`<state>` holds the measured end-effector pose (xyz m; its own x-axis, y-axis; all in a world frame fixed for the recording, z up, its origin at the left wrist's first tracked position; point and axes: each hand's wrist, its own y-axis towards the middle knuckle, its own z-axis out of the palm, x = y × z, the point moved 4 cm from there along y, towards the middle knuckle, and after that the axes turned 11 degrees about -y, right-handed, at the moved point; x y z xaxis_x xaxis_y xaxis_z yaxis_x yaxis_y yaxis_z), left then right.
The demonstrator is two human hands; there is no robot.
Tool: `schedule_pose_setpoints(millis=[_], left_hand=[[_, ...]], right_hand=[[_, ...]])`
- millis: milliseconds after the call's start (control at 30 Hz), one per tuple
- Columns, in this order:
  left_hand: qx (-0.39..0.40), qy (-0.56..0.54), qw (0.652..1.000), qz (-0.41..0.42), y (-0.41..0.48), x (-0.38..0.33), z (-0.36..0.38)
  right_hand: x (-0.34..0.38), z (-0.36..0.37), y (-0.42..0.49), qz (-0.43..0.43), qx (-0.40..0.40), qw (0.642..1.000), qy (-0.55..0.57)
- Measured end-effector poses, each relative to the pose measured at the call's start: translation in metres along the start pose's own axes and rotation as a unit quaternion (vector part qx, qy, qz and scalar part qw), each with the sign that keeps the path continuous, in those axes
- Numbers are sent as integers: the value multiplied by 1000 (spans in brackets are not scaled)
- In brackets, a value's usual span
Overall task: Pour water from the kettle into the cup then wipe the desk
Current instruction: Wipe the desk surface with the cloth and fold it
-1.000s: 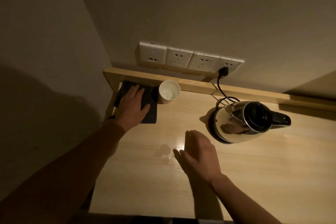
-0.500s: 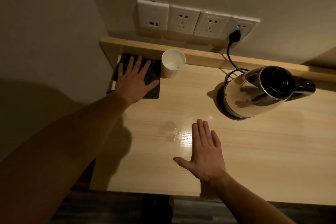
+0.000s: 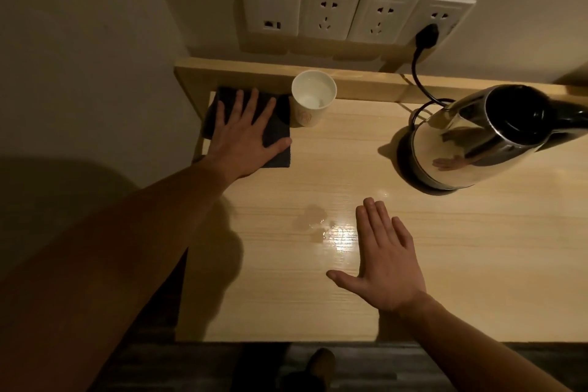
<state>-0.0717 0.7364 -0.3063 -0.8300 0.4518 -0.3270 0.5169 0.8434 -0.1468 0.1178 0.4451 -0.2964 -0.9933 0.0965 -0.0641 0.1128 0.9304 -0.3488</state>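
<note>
A white cup [image 3: 311, 102] with water in it stands at the back of the wooden desk [image 3: 461, 264]. Just left of the cup lies a dark folded cloth [image 3: 280, 134]. My left hand [image 3: 245, 137] presses flat on it, fingers spread. The steel kettle [image 3: 483, 140] sits on its base at the right, black handle pointing right. A small water spill [image 3: 324, 227] glistens mid-desk. Beside the spill on its right, my right hand [image 3: 385, 258] rests flat and open on the wood.
A raised wooden ledge [image 3: 366, 86] runs along the back of the desk under a row of wall sockets [image 3: 356, 13]. The kettle's black cord [image 3: 420, 73] is plugged into the rightmost socket. A wall closes the left side. The desk's front edge is near my body.
The view has tilted down and closer to the desk. My left hand has settled flat on the cloth. My right hand has turned from edge-on to palm-down beside the spill.
</note>
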Motion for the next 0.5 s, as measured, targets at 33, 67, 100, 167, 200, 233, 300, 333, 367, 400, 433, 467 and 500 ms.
schedule_pose_setpoints(millis=[33, 67, 100, 167, 200, 233, 300, 333, 367, 400, 433, 467, 500], left_hand=[[2, 3, 1000, 3, -1, -1, -1], [4, 6, 1000, 4, -3, -1, -1], [4, 8, 1000, 4, -6, -1, -1], [8, 10, 1000, 6, -13, -2, 0], [12, 8, 1000, 7, -18, -1, 1], [14, 5, 1000, 8, -23, -1, 2], [17, 4, 1000, 6, -36, -2, 4], [17, 3, 1000, 4, -44, -2, 6], [16, 2, 1000, 1, -52, -3, 8], [16, 1, 1000, 0, -61, -4, 10], [15, 2, 1000, -1, -71, -5, 12], [12, 3, 1000, -1, -82, -7, 15], [8, 3, 1000, -2, -92, -9, 17]], right_hand=[[0, 0, 0, 1, 1, 1000, -1], [0, 0, 0, 1, 0, 1000, -1], [0, 0, 0, 1, -2, 1000, -1], [0, 0, 0, 3, -9, 1000, -1], [0, 0, -1, 4, -13, 1000, 1], [1, 0, -1, 4, -17, 1000, 2], [1, 0, -2, 3, -21, 1000, -3], [2, 0, -2, 3, -23, 1000, -4], [2, -1, -3, 2, -25, 1000, -5], [2, -1, -3, 2, -27, 1000, -6], [2, -1, -4, 1, -29, 1000, -8], [2, -1, -4, 1, -31, 999, -9], [2, -1, -5, 1, -35, 999, -10]])
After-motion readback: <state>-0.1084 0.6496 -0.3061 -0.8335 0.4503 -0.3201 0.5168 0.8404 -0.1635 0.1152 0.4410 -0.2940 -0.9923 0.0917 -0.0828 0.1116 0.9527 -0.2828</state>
